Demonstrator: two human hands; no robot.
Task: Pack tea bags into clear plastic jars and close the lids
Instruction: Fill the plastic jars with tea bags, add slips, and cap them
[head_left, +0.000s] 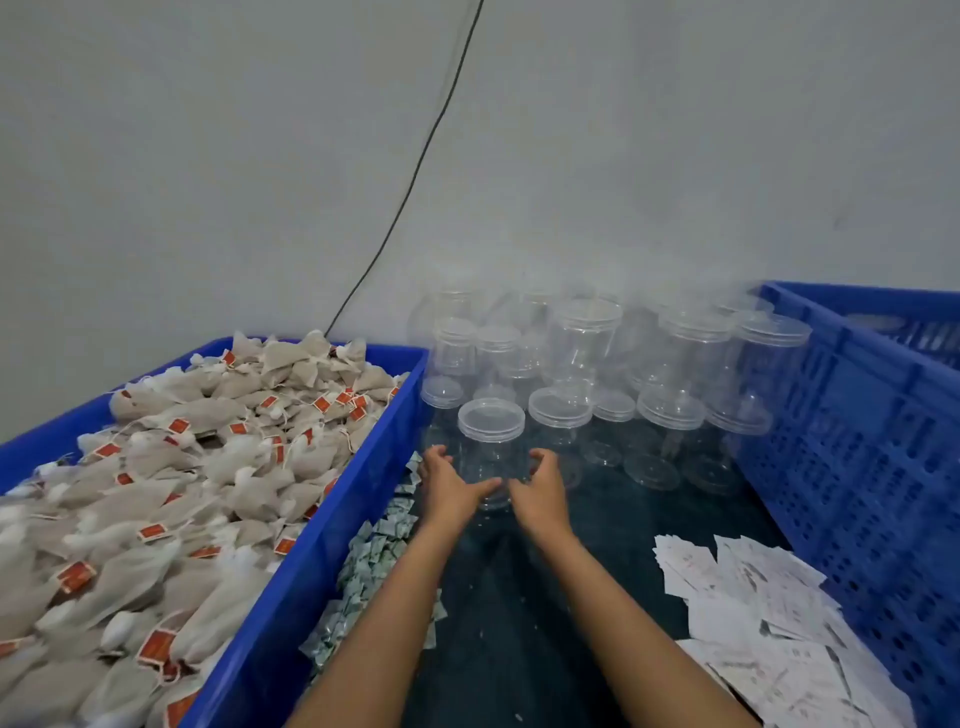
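A clear plastic jar (491, 441) with its lid on stands at the front of a cluster of several empty lidded jars (613, 374). My left hand (451, 486) and my right hand (540, 488) curl around its lower part from either side, fingers against its wall. A blue crate (332, 525) on the left is heaped with tea bags (171, 478) that carry red tags on strings.
Small green-white sachets (379, 556) lie between the crate and my left arm. A pile of white printed paper slips (769, 623) sits at the lower right. A perforated blue crate (857, 441) stands on the right. A black cable (415, 171) runs down the grey wall.
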